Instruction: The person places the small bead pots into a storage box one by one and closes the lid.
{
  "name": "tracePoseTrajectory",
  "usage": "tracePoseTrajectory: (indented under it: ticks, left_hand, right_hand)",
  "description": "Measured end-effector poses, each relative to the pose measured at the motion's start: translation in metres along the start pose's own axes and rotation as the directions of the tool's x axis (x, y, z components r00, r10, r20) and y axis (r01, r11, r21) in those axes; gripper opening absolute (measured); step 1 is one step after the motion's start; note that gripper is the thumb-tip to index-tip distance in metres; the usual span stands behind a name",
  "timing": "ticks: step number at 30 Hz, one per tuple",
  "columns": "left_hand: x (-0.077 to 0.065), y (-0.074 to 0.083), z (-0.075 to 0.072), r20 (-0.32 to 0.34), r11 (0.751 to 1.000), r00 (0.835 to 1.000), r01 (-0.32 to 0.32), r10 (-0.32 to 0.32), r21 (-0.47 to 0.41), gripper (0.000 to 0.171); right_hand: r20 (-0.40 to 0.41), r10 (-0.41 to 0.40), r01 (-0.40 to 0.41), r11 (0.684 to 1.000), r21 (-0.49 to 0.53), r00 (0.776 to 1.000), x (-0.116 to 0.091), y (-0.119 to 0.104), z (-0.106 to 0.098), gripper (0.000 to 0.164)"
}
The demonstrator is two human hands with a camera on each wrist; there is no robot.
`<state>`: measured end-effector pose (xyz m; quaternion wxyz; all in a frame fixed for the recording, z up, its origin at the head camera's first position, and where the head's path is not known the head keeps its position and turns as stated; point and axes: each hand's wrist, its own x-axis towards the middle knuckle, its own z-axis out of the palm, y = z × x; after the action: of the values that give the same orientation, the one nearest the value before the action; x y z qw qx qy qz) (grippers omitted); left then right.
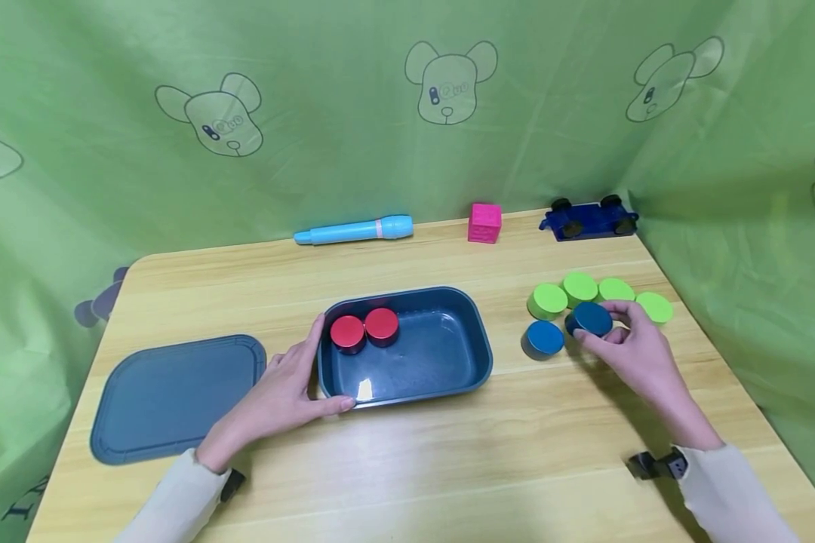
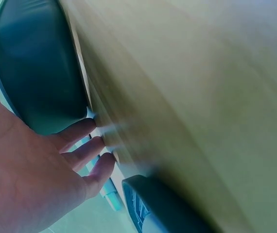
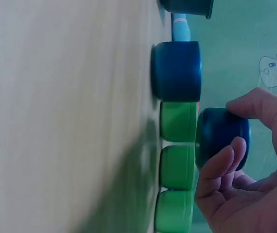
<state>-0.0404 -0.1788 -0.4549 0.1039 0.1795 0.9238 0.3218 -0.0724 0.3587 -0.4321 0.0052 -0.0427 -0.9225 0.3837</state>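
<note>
My right hand [image 1: 635, 343] pinches a dark blue round block [image 1: 589, 320] between thumb and fingers. In the right wrist view this block [image 3: 222, 138] is off the table, tilted slightly. A second blue round block [image 1: 542, 340] stands on the table just left of it. Several light green round blocks [image 1: 548, 301] stand in a row behind. My left hand [image 1: 281, 392] rests against the left end of a dark blue box [image 1: 478, 354], its thumb on the near rim and its fingers fairly straight. Two red round blocks [image 1: 348, 332] sit inside the box at the left.
A flat dark blue lid [image 1: 179, 396] lies on the table at the left. Along the back edge are a light blue toy microphone-like stick [image 1: 353, 231], a pink cube [image 1: 484, 223] and a blue toy car base [image 1: 589, 220]. Green curtain [image 1: 353, 136] surrounds the table.
</note>
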Motion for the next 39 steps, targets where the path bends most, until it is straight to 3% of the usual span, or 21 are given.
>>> tracePoseTrajectory:
  ticks: [8, 18, 25, 39]
  left_hand:
    - [0.0, 0.0, 0.0, -0.005, 1.0, 1.0, -0.001, 0.001, -0.001, 0.135]
    - [0.001, 0.001, -0.001, -0.003, 1.0, 1.0, -0.002, 0.002, -0.001, 0.135]
    - [0.0, 0.002, -0.001, 0.004, 1.0, 1.0, 0.0, 0.0, 0.0, 0.134]
    - [0.0, 0.0, 0.0, 0.001, 1.0, 1.0, 0.0, 0.0, 0.0, 0.134]
  right_hand:
    - [-0.028, -0.057, 0.06, 0.993, 0.105, 0.998, 0.002, -0.02, 0.007, 0.07]
    - [-0.017, -0.121, 0.122, 0.983, 0.135, 0.993, 0.003, -0.053, 0.021, 0.064]
    - [0.028, -0.173, 0.163, 0.964, 0.209, 0.985, 0.008, -0.073, 0.038, 0.058]
    - [0.079, -0.268, 0.247, 0.946, 0.212, 0.96, 0.013, -0.112, 0.07, 0.059]
